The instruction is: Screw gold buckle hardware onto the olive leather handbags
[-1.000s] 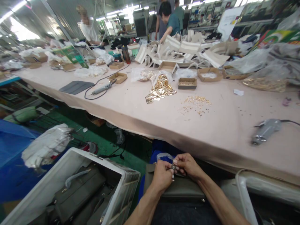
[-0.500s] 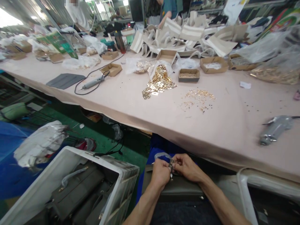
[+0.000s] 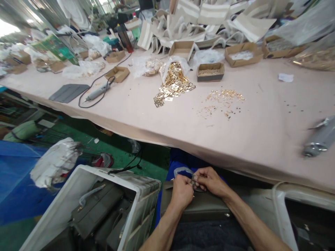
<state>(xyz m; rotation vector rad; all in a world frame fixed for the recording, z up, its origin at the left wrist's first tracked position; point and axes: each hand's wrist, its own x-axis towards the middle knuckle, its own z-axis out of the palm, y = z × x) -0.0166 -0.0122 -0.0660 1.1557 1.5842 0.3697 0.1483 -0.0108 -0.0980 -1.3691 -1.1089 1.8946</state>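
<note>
Pink worktable [image 3: 261,139] spans the upper frame; bottom centre, left hand [image 3: 183,192] and right hand [image 3: 211,181] pinch a metal fitting [image 3: 194,181] on the lap-braced olive bag [image 3: 204,208] (probably steadier there).

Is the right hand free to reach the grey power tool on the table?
Likely not yet: right hand and left hand both pinch a small fitting on the bag. Bare tabletop lies before the power tool, though.

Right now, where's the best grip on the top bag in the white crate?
Its arched handle, from above. It looks to stand proud of the bag, leaving finger room underneath, and the crate walls close off the sides.
</note>
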